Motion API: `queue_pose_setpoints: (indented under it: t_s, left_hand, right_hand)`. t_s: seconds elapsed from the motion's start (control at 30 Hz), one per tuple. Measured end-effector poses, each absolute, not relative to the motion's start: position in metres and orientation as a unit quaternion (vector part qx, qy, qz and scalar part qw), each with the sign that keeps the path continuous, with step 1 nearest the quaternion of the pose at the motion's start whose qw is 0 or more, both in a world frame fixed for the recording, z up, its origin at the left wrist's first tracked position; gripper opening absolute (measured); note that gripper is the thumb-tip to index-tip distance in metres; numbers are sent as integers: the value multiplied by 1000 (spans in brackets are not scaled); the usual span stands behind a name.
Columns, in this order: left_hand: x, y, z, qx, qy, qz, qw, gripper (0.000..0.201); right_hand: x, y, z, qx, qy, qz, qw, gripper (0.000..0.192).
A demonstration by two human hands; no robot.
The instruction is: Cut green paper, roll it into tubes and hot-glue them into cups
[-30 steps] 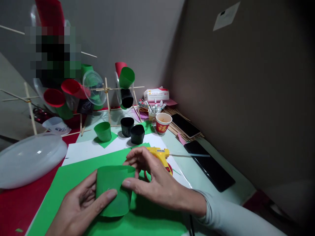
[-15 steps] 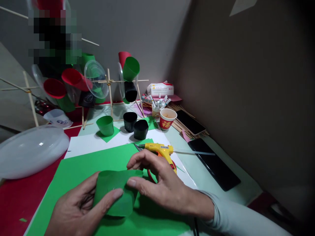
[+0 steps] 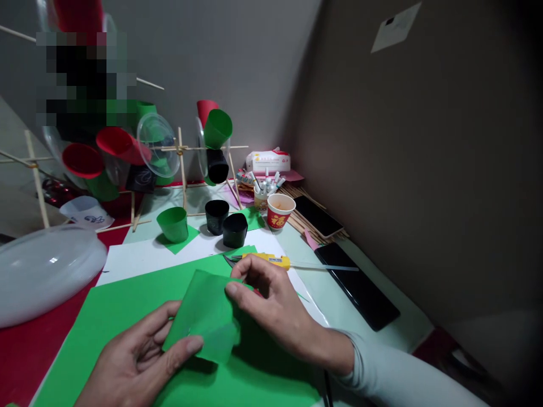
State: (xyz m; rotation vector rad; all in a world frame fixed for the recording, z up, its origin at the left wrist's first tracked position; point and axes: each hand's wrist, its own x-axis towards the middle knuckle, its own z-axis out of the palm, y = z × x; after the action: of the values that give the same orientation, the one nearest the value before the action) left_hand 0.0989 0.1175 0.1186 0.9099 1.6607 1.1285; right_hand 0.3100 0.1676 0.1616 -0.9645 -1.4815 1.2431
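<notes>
Both my hands hold a curled piece of green paper [image 3: 203, 316] above a large green sheet [image 3: 127, 305] on the table. My left hand [image 3: 139, 356] grips its lower left edge between thumb and fingers. My right hand [image 3: 271, 305] pinches its upper right edge. The piece is tilted, its flat side facing me. A yellow glue gun [image 3: 271, 260] lies just behind my right hand, partly hidden by it.
Green cup [image 3: 173, 224] and two black paper cups [image 3: 216, 216] [image 3: 235, 229] stand behind the sheets. A red-printed cup [image 3: 279, 211], a pot of pens [image 3: 263, 192], two phones [image 3: 360, 288] [image 3: 318, 215], a clear plastic lid [image 3: 42, 271] and stick frames [image 3: 182, 164] carrying cups surround them.
The green piece has turned from a rolled tube shape lying sideways to a tilted, flatter face. My right hand shifted left onto its upper corner, covering more of the glue gun.
</notes>
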Motion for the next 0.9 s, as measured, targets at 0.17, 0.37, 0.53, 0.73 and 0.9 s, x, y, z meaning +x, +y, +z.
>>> queue_pose_setpoints:
  t_s: [0.17,0.37,0.53,0.73,0.9]
  left_hand:
    - [105,121,128,364,650,452,490,65]
    - [99,127,125,389,666,413,484,78]
    - [97,124,124,335,590,457,575,60]
    - [111,119,138,345,638,469,504,94]
    - [110,127,130,410,648,410,494,123]
  right_hand:
    - [309,168,161,-395,-600,512,471,13]
    - [309,168,159,-409,-592,502,480,14]
    - [310,172,157,-416,-586,492,491,17]
    - [309,172,154,-416,-592,474,501,16]
    - [307,169,154,-407,-621,444,501,12]
